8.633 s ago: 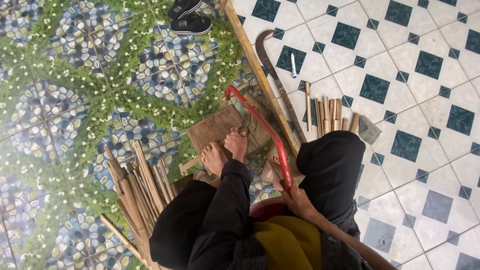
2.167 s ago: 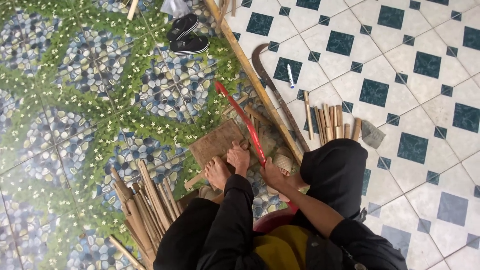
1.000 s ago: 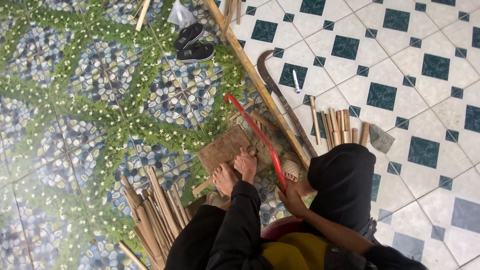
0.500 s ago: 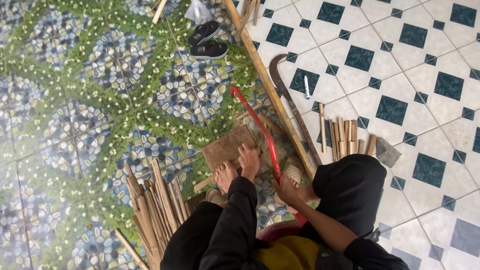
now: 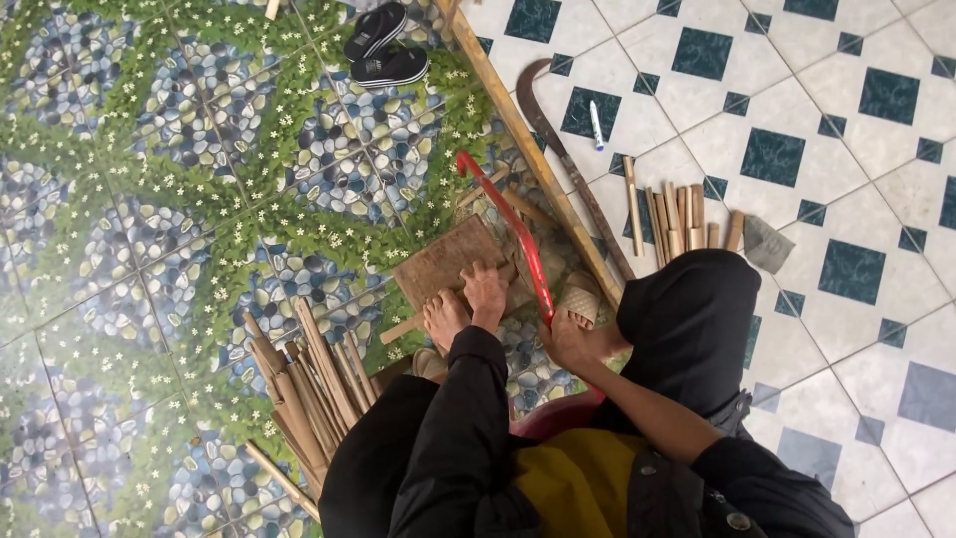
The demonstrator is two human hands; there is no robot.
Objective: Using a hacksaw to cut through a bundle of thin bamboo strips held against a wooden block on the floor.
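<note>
- The right hand (image 5: 568,339) is closed around the grip of a red-framed hacksaw (image 5: 508,229), whose frame runs up and away from the person, toward the top of the view.
- Compared with half a second ago, the far tip of the saw is seen a little further up the floor, and a second ago it lay lower and closer to the body; it is judged that a forward stroke is being made.
- The left hand (image 5: 486,294) is pressed flat, with fingers spread, on a thin stick (image 5: 453,299) lying across a wooden block (image 5: 443,261). Nothing is gripped by it; the piece is only held down.
- A bare foot (image 5: 443,321) is set just beside the left hand, on the same stick. Hand and foot are found in the same place as in the earlier pictures, so the piece has been kept steady while only the saw has moved.
- Whether the cut is already through cannot be told, because the blade is hidden behind the frame and the hand.
- On the left side of the block, a bundle of long split sticks (image 5: 309,379) lies on the patterned floor (image 5: 149,199).
- On the right, a row of short cut sticks (image 5: 677,214) is laid near a long pole (image 5: 533,149) and a curved blade (image 5: 568,159).
- A pair of black sandals (image 5: 383,45) is seen well apart, at the top.
</note>
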